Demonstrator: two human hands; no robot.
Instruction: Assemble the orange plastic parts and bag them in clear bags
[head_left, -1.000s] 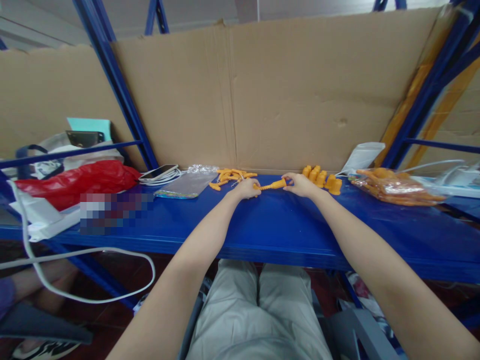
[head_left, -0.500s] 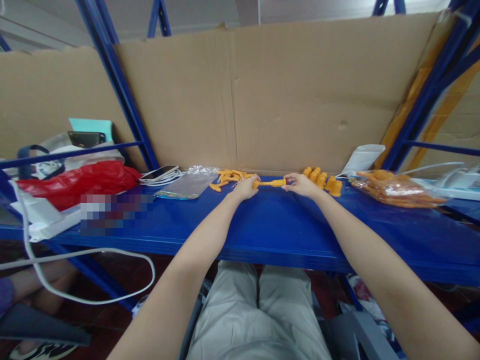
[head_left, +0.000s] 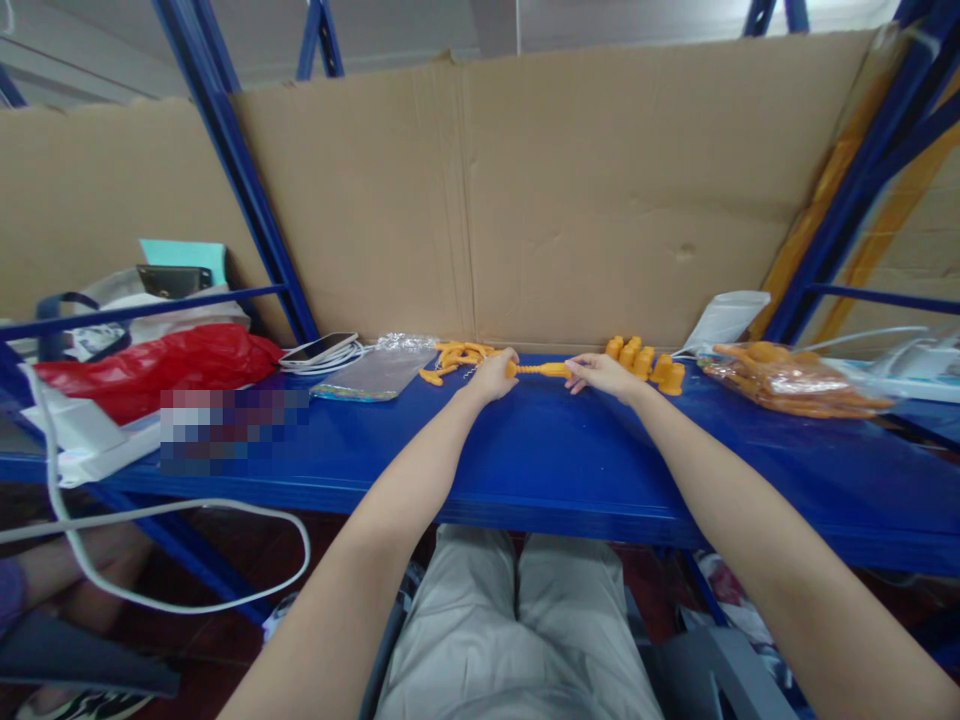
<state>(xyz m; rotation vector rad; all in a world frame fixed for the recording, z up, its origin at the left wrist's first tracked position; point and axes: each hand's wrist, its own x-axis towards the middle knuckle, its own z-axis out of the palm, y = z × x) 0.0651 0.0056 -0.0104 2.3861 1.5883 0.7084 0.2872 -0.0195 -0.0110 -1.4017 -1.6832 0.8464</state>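
While I follow from afar through the head camera, a crumpled red plastic bag (head_left: 161, 370) lies at the far left, behind a white power strip (head_left: 109, 455). Next along the glossy blue metal surface (head_left: 555, 455) come a smartphone (head_left: 324, 348) on a coiled white cable (head_left: 330, 365) and a flat clear plastic bag (head_left: 382, 375). Beside that bag I see a loose heap of orange plastic parts (head_left: 459, 354), with something thin and shiny among them, too small to make out. Just in front, the left hand (head_left: 491, 376) is curled around the left end of a slim orange plastic piece with a ribbed shaft and a smooth, wider sleeve (head_left: 554, 370). The piece spans the gap between the two hands, over the middle of the surface. At its right end, the right hand (head_left: 600, 375) pinches the sleeve between thumb and fingertips. A second ago I saw the piece slanting; now it runs nearly level, and I judge that shaft and sleeve sit in line, a steadier pose for working the two together. Beyond the right wrist stands a cluster of stubby orange plastic cylinders (head_left: 666, 374); farther right lies a clear bag packed with orange pieces (head_left: 787, 378).
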